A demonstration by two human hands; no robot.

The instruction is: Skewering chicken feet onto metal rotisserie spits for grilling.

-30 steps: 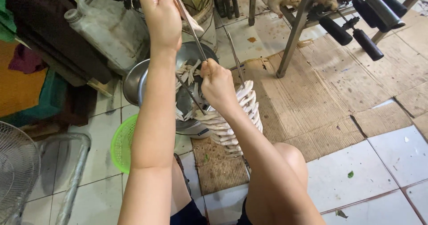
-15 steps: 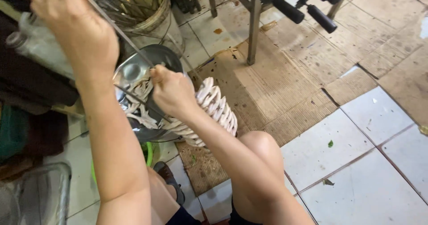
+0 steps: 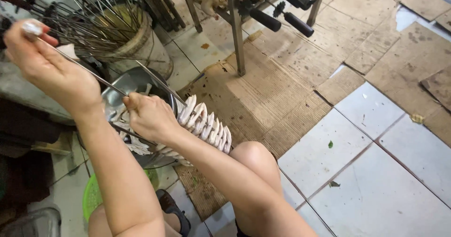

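My left hand (image 3: 44,65) is raised at the upper left, gripping the top end of a long thin metal skewer (image 3: 89,73) that slants down to my right hand (image 3: 149,116). That hand is closed around the lower part of the skewer, just above a steel bowl (image 3: 123,85). A row of pale chicken feet (image 3: 206,126) is threaded tightly together beside my right hand, over my knee. More pale chicken feet (image 3: 131,143) lie in the bowl under my wrist.
A round bucket (image 3: 136,44) bristling with several metal skewers stands behind the bowl. A metal stand's legs (image 3: 236,28) rise from flattened cardboard (image 3: 282,77) on the tiled floor. A green plastic basket (image 3: 91,197) sits by my foot.
The view has swung right and down. My left hand moved left and lowered with the skewer end; my right hand stays on the skewer by the row of chicken feet.
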